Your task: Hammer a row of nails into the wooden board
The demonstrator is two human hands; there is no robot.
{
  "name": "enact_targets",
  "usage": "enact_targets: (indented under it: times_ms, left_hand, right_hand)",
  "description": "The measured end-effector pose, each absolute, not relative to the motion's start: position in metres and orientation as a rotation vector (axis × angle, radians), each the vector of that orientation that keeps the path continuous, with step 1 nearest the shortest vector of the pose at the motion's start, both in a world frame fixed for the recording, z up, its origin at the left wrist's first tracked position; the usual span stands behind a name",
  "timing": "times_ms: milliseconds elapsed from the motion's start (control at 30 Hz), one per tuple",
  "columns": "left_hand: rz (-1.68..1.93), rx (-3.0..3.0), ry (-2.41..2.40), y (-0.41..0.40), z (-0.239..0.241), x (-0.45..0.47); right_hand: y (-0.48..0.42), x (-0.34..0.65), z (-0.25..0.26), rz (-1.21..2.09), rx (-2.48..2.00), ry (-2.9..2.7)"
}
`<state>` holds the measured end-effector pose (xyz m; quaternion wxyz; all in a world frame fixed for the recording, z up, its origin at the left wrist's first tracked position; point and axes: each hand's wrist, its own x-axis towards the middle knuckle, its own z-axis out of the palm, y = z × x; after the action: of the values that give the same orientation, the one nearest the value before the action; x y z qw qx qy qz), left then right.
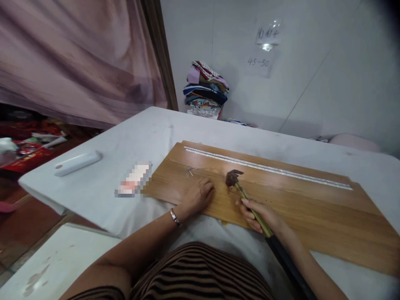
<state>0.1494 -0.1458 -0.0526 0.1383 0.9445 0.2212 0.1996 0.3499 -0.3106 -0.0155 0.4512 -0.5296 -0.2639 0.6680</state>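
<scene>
A long wooden board (281,200) lies across the white table (150,137), with a thin pale strip (268,167) along its far edge. My right hand (261,215) is closed round the handle of a hammer (235,179), whose head rests on the board just ahead of it. My left hand (197,195) lies on the board's near left part, fingers curled loosely, palm down, nothing visible in it. Two or three small nails (189,170) lie on the board just beyond the left hand.
A white oblong object (78,163) and a blurred pink-white item (133,180) lie on the table left of the board. A stack of folded cloth (205,89) stands by the wall at the back. A curtain (78,58) hangs at left; a white stool (56,262) sits below.
</scene>
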Motion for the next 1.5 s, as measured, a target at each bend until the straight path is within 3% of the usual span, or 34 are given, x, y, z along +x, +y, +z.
enact_targets:
  times_ms: [1500]
  left_hand:
    - [0.692, 2.652, 0.569, -0.134, -0.072, 0.152]
  right_hand:
    - [-0.309, 0.349, -0.007, 1.672, -1.267, -0.660]
